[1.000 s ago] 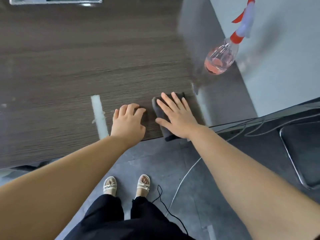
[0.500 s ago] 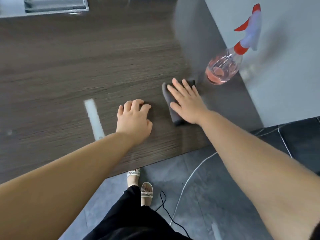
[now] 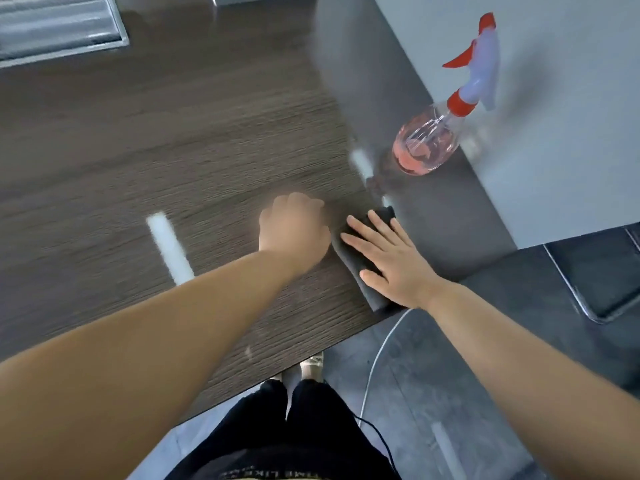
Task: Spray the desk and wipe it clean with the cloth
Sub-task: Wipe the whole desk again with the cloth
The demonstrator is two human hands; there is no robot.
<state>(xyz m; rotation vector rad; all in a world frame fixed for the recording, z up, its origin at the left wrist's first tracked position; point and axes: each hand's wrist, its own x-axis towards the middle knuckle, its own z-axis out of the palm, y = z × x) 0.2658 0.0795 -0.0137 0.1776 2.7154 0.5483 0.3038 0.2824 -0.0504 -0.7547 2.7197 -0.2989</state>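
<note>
The dark wood-grain desk fills most of the head view. A dark grey folded cloth lies near the desk's front right edge. My right hand presses flat on it with fingers spread. My left hand, blurred and with fingers curled under, rests on the desk just left of the cloth, almost touching it. A clear spray bottle with pink liquid and a red-and-white trigger head stands upright behind the cloth, close to the grey wall.
A grey metal-framed panel sits at the desk's far left corner. The wall bounds the desk on the right. A chrome-framed chair stands on the floor at right. White cable and black cable run past my feet.
My right hand pushed the cloth away toward the bottle, then drew it back to the front edge. My left hand slid right, closer to the cloth, and is now blurred.
</note>
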